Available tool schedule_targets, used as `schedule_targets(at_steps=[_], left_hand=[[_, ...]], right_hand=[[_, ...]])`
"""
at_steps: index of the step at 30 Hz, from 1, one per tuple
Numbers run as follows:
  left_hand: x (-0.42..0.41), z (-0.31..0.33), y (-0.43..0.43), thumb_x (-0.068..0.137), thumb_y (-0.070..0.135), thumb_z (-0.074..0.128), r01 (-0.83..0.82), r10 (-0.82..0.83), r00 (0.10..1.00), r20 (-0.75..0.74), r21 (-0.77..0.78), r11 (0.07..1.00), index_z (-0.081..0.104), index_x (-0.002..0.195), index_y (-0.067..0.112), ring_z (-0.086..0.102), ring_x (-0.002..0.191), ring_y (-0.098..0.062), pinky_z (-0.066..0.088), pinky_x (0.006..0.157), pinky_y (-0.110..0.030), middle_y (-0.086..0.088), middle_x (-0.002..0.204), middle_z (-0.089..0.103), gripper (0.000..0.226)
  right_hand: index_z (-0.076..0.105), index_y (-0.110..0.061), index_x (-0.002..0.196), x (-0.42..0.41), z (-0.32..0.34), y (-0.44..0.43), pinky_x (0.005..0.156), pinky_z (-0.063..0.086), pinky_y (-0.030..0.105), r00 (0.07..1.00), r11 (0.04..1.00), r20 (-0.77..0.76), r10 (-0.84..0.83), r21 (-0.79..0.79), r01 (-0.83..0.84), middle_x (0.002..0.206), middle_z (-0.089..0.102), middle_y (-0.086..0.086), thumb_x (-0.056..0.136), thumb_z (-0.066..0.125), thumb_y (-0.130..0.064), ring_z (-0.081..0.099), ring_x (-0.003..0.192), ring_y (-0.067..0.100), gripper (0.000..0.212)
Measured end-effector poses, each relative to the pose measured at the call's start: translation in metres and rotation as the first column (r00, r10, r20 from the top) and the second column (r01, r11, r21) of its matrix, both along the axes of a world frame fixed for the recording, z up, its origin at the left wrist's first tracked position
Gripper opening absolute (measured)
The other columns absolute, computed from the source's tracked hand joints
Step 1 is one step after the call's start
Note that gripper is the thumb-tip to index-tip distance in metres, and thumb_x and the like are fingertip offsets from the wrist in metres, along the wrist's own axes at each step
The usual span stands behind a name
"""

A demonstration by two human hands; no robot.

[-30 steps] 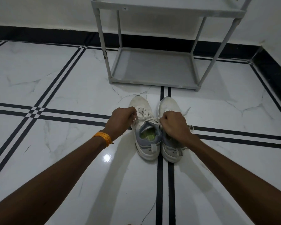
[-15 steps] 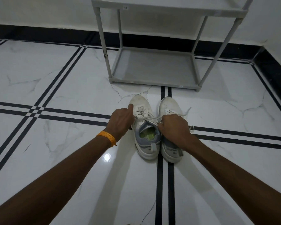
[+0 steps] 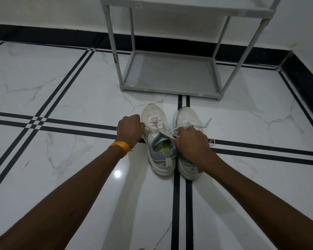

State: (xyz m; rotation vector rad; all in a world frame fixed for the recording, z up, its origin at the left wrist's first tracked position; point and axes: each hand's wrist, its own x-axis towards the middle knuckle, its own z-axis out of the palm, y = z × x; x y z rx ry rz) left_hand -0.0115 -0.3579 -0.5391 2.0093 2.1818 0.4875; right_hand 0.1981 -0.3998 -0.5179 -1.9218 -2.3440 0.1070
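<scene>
Two white and grey sneakers stand side by side on the floor, toes pointing away from me. The left sneaker (image 3: 156, 123) has a green insole showing. The right sneaker (image 3: 187, 118) is partly covered by my right hand (image 3: 190, 141). My left hand (image 3: 129, 129), with an orange band at the wrist, grips one end of the left sneaker's white lace (image 3: 161, 130). My right hand pinches the other end, and the lace runs taut between the two hands across the shoe's tongue. The right sneaker's laces lie loose.
A grey shoe rack (image 3: 170, 91) with a low bare shelf stands just beyond the shoes, against a white wall with a black skirting. The floor (image 3: 61, 150) is glossy white marble tile with black stripes. A wall corner closes off the right side.
My left hand has drawn slightly left and curled tighter on the lace, and the lace is now stretched straighter between my hands. The shoes have not moved.
</scene>
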Motion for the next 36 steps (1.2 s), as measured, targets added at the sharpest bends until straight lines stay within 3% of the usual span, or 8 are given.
schedule_targets(at_steps=[5,9,16,22,26,28,30,36], left_hand=[[-0.001,-0.004,-0.005,0.091,0.020,0.050,0.007,-0.006,1.000,-0.026,0.021,1.000,0.053,0.081,0.006,0.046,0.058,-0.029,0.036,0.057,-0.031,-0.017,0.073,0.065,0.018],[-0.002,-0.009,-0.007,0.093,0.017,0.047,0.008,-0.008,1.000,0.018,0.038,0.999,0.042,0.081,0.011,0.045,0.059,-0.031,0.035,0.057,-0.034,-0.015,0.070,0.059,0.014],[0.000,-0.023,-0.002,0.097,0.023,0.046,-0.118,0.125,0.966,0.224,-0.045,0.992,0.054,0.088,0.004,0.052,0.066,-0.025,0.040,0.060,-0.031,-0.012,0.076,0.059,0.023],[-0.012,-0.025,-0.007,0.096,0.018,0.048,0.026,-0.001,0.942,0.335,-0.069,0.997,0.053,0.090,0.006,0.052,0.065,-0.023,0.038,0.053,-0.026,-0.009,0.076,0.059,0.014],[-0.020,-0.013,-0.019,0.095,0.022,0.050,0.109,-0.122,0.888,0.443,0.056,0.992,0.057,0.111,0.012,0.056,0.089,-0.017,0.043,0.071,-0.025,-0.005,0.107,0.062,0.021],[-0.014,0.000,-0.021,0.094,0.025,0.052,0.169,-0.233,0.877,0.420,0.184,0.968,0.059,0.116,0.015,0.054,0.092,-0.012,0.041,0.076,-0.022,0.000,0.116,0.059,0.025],[-0.007,0.006,-0.021,0.095,0.031,0.055,0.346,-0.376,0.865,0.333,0.148,0.927,0.061,0.118,0.017,0.054,0.087,-0.010,0.042,0.074,-0.022,0.003,0.117,0.059,0.027],[-0.007,0.002,-0.017,0.097,0.027,0.055,0.496,-0.504,0.854,0.129,0.089,0.864,0.059,0.086,0.014,0.055,0.072,-0.020,0.045,0.064,-0.031,-0.004,0.081,0.062,0.017]], right_hand=[[0.037,-0.011,0.135,-0.002,0.004,-0.010,0.070,0.049,0.039,0.995,0.998,0.084,0.060,0.008,-0.061,0.114,0.060,0.016,0.094,0.049,-0.018,0.065,0.096,0.035,0.043],[0.038,-0.012,0.129,-0.004,0.005,-0.010,0.074,0.049,0.042,0.992,0.998,0.114,0.053,-0.042,-0.048,0.116,0.058,0.017,0.093,0.046,-0.007,0.062,0.099,0.036,0.037],[0.038,-0.008,0.127,-0.003,-0.003,-0.003,0.078,0.048,0.042,0.999,0.984,0.008,0.040,-0.175,-0.038,0.117,0.059,0.019,0.087,0.051,-0.002,0.061,0.102,0.037,0.043],[0.045,-0.009,0.110,0.006,0.010,0.004,0.066,0.040,0.035,0.949,0.950,-0.292,-0.123,-0.311,0.027,0.100,0.065,0.017,0.094,0.049,-0.025,0.060,0.086,0.032,0.022],[0.052,-0.016,0.122,0.006,0.034,0.006,0.068,0.045,0.031,0.885,0.962,-0.424,-0.191,-0.260,0.083,0.106,0.064,0.010,0.087,0.060,-0.046,0.061,0.086,0.022,0.047],[0.051,-0.016,0.132,-0.002,0.042,0.007,0.082,0.049,0.035,0.913,0.983,-0.378,-0.150,-0.156,0.096,0.124,0.058,0.009,0.085,0.062,-0.050,0.061,0.104,0.026,0.059],[0.051,-0.015,0.131,-0.018,0.043,0.003,0.084,0.050,0.038,0.956,0.989,-0.291,-0.037,-0.146,-0.006,0.125,0.055,0.007,0.085,0.062,-0.052,0.060,0.105,0.027,0.060],[0.062,-0.005,0.105,-0.038,0.025,0.011,0.072,0.045,0.037,0.979,0.971,0.061,0.193,-0.158,-0.182,0.105,0.063,0.016,0.092,0.055,-0.009,0.064,0.094,0.033,0.015]])
